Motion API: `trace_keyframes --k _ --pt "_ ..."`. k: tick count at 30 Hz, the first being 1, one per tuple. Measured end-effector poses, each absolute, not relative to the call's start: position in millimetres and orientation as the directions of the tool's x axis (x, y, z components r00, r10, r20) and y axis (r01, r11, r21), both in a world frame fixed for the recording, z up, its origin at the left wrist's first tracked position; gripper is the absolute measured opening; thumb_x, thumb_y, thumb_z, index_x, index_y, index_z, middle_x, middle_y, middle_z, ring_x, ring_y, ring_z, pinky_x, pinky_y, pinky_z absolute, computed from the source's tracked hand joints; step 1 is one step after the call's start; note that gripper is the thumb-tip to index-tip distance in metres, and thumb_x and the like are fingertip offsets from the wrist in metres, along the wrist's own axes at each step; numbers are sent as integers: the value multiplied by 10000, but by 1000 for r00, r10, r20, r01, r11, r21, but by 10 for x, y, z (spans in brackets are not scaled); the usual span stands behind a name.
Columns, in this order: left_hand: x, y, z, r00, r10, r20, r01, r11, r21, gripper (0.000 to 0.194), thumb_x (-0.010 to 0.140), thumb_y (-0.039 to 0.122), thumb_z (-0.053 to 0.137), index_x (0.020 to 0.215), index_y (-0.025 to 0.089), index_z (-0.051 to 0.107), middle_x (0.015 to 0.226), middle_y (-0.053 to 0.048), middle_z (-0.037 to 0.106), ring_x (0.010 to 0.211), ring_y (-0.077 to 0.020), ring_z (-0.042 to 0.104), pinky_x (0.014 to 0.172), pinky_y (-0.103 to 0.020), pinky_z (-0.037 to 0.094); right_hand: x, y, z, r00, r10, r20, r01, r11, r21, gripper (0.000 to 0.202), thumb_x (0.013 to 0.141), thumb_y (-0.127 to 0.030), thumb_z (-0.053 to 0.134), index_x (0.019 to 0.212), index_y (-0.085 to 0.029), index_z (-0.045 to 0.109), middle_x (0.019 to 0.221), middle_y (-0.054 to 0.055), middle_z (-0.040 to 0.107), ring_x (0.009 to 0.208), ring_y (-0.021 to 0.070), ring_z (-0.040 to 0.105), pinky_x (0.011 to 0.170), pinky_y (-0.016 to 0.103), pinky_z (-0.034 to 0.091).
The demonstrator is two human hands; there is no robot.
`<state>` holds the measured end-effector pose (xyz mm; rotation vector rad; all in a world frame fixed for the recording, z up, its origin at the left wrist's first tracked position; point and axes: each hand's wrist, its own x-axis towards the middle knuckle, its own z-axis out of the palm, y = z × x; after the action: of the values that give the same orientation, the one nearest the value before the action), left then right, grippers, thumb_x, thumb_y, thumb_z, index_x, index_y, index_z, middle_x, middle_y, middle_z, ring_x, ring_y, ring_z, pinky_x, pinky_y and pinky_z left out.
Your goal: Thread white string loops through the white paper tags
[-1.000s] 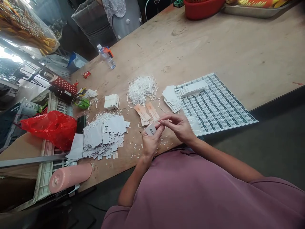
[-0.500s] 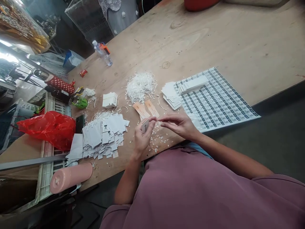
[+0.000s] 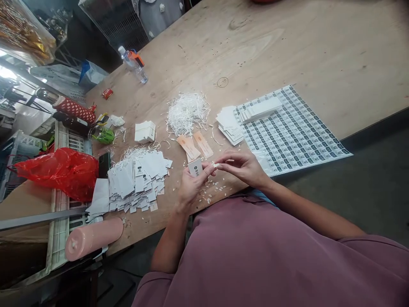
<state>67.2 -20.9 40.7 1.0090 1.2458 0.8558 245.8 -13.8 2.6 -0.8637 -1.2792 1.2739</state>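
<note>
My left hand (image 3: 191,187) is closed on a small white card (image 3: 195,167) with dark print. My right hand (image 3: 244,168) pinches a tiny white piece (image 3: 215,165) right beside the left fingertips. Just beyond the hands lie orange printed cards (image 3: 203,144), with a heap of white strings (image 3: 188,114) behind them. Tagged white cards (image 3: 137,181) are piled to the left, near a banded stack of cards (image 3: 145,131). To the right, a white card stack (image 3: 229,124) touches a printed label sheet (image 3: 297,132), which bears more white strips (image 3: 262,109).
Small white bits (image 3: 217,187) are scattered near the table's front edge. On the left are a pink cylinder (image 3: 94,238), a red plastic bag (image 3: 60,170), a phone (image 3: 104,165) and a dotted red bottle (image 3: 76,110). A clear water bottle (image 3: 133,66) lies at the back.
The card in my left hand has turned so its printed face shows more. My right finger and thumb have come together on a tiny white piece. The view has shifted slightly.
</note>
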Motion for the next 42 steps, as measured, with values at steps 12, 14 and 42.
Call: trace_keyframes --k 12,14,42 --pt "241 -183 285 60 920 -387 127 378 917 328 738 451 832 770 152 703 670 -12 655 545 -68 459 506 -196 325 2546 -119 -104 -28 996 90 -136 85 -987 217 768 -425 832 812 -217 783 841 50 750 824 190 687 788 352 590" --pt "162 -182 283 29 915 -403 140 395 908 338 721 450 846 770 148 702 661 -9 644 554 -71 474 514 -193 341 2570 -110 -115 -18 996 88 -136 84 -987 209 771 -417 830 809 -217 783 838 49 750 820 188 689 788 352 595" --pt "717 -207 196 302 777 -553 -312 628 712 392 595 322 932 701 121 613 611 44 486 519 -28 379 479 -179 296 2509 -168 -70 -248 835 492 118 530 -840 119 944 -312 663 957 -264 772 802 56 742 753 219 642 718 386 516"
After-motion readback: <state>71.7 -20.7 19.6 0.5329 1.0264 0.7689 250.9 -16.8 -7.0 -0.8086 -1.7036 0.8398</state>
